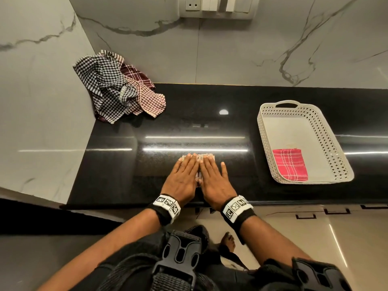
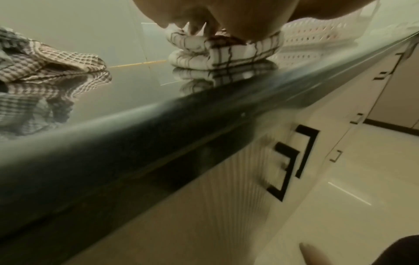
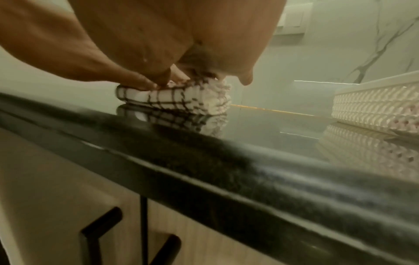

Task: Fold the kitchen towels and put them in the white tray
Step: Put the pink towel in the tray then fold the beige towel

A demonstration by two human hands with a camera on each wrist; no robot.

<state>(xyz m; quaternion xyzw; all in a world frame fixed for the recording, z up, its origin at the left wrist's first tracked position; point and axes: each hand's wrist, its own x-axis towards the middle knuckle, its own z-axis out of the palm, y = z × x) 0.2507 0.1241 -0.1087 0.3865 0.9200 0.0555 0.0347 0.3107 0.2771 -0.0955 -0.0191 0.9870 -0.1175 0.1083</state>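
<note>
Both hands, left hand (image 1: 182, 177) and right hand (image 1: 213, 179), lie flat with straight fingers on the folded white checked towel (image 2: 223, 53) at the table's (image 1: 117, 164) near edge, probably pressing creases. Red towel (image 1: 290, 164) sits in the white tray (image 1: 333, 148), far right.

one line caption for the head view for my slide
Both hands press a folded towel flat; white tray at right.

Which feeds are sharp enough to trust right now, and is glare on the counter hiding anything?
Head view: sharp, wide-angle bend at the edges; bright streaks on the black counter hide nothing, and both hands cover most of the folded towel. Left wrist view: towel fairly clear and mirrored in the counter, near edge blurred. Right wrist view: soft and hazy, white tray still readable.
</note>
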